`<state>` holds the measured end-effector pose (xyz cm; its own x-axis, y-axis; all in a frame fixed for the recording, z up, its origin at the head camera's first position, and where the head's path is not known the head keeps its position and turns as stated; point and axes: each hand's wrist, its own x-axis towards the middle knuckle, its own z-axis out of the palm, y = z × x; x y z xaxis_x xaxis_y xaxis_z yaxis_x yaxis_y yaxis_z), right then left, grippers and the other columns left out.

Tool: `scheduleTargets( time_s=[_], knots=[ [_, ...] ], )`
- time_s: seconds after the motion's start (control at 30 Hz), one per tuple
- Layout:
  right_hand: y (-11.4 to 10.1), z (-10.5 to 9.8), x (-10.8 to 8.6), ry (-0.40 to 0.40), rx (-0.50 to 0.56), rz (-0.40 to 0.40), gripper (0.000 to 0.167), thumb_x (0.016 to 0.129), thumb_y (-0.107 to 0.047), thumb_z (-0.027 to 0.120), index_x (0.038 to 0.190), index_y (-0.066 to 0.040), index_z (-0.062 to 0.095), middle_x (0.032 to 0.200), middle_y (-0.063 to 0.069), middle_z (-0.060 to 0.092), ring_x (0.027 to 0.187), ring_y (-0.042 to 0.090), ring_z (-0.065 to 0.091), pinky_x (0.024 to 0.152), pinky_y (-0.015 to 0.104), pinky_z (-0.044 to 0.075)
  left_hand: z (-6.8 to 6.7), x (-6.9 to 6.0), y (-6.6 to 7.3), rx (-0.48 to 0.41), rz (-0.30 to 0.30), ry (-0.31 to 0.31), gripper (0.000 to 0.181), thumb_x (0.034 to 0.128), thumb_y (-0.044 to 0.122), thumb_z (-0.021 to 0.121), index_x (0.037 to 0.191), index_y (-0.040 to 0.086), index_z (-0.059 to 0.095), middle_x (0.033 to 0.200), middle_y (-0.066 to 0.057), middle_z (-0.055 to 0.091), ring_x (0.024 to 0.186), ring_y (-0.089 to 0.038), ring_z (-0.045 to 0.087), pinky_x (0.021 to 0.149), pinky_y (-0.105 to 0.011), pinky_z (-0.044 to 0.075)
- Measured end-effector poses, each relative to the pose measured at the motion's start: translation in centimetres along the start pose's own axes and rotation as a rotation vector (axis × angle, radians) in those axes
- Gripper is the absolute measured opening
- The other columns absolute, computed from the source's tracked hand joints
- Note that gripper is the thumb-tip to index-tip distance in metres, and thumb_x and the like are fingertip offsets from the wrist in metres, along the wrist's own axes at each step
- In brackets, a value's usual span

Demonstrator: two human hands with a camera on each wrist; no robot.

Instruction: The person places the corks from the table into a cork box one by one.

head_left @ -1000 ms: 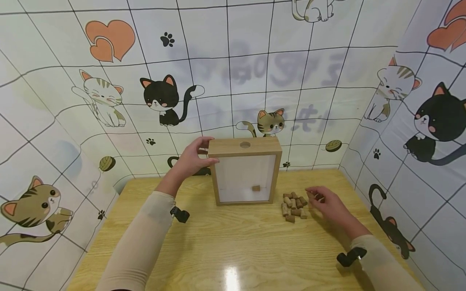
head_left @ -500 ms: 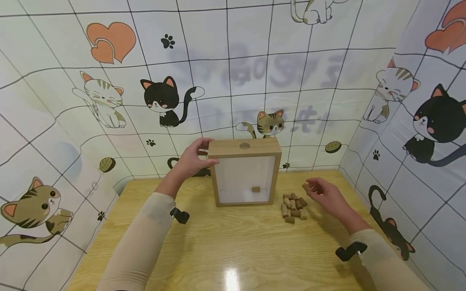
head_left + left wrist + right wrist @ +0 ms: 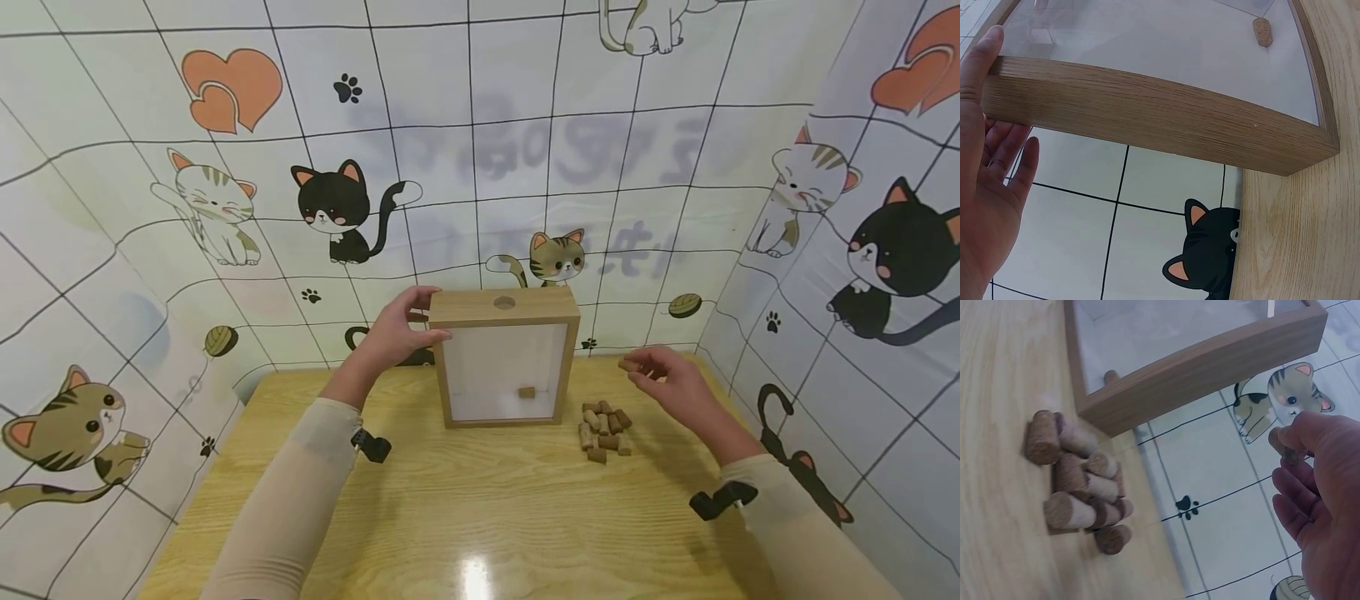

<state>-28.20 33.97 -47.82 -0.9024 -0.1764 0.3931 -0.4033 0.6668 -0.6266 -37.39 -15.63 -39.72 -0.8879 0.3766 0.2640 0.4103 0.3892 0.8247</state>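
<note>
A wooden box (image 3: 504,307) with a clear front and a round hole in its top stands upright on the table. One cork (image 3: 527,392) lies inside, low and to the right. The left hand (image 3: 395,329) grips the box's upper left corner, thumb on the front and fingers behind. Right of the box, the raised right hand (image 3: 672,389) pinches a cork (image 3: 1283,446) between thumb and finger, seen best in the right wrist view. Below and left of that hand, several corks (image 3: 603,430) lie in a loose pile.
The wooden table (image 3: 465,492) stretches in front of the box. Close behind it hangs a white sheet (image 3: 510,158) with grid lines and printed cats, which also runs along both sides.
The right hand has risen away from the cork pile, toward the back of the table, with a cork between its fingertips. The left hand and the box have stayed where they were.
</note>
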Motion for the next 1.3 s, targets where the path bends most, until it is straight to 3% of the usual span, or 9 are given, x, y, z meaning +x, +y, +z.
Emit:
scheduleTargets(
  time_s=[0.17,0.6,0.97,1.3],
  knots=[
    [-0.9,-1.0,1.2,0.045,0.006,-0.056,0.024,0.107,-0.01,0.076,0.13,-0.012,0.078,0.115,0.006,0.071,0.089,0.012,0.065,0.071,0.025,0.055,0.1,0.0,0.3,0.015,-0.003,-0.001,0.083,0.0921,0.025,0.095,0.161,0.015,0.051,0.141,-0.01,0.063,0.131,-0.033,0.06,0.114,-0.054,0.051],
    [-4.5,-3.8,3.9,0.073,0.01,-0.012,0.027,0.108,-0.019,0.076,0.134,-0.012,0.076,0.111,0.008,0.073,0.089,0.011,0.065,0.07,0.025,0.052,0.1,0.0,0.1,0.021,0.0,0.003,0.082,0.0918,0.026,0.095,0.161,0.016,0.051,0.14,-0.01,0.063,0.131,-0.033,0.06,0.115,-0.054,0.05],
    [-6.8,-4.6,5.5,0.108,-0.006,-0.152,0.028,0.107,-0.01,0.076,0.134,-0.011,0.079,0.115,0.006,0.071,0.091,0.011,0.061,0.075,0.021,0.049,0.1,0.0,-0.1,0.003,0.012,-0.004,0.081,0.091,0.028,0.096,0.159,0.017,0.053,0.139,-0.01,0.063,0.131,-0.036,0.06,0.113,-0.055,0.051],
    [-9.4,-4.8,7.4,0.091,0.023,-0.092,0.024,0.108,-0.021,0.077,0.131,-0.014,0.075,0.109,0.004,0.071,0.09,0.016,0.062,0.073,0.028,0.048,0.0,0.1,-0.2,0.008,0.012,0.001,0.083,0.0904,0.029,0.096,0.159,0.015,0.052,0.139,-0.01,0.064,0.13,-0.034,0.061,0.113,-0.055,0.051]
  ],
)
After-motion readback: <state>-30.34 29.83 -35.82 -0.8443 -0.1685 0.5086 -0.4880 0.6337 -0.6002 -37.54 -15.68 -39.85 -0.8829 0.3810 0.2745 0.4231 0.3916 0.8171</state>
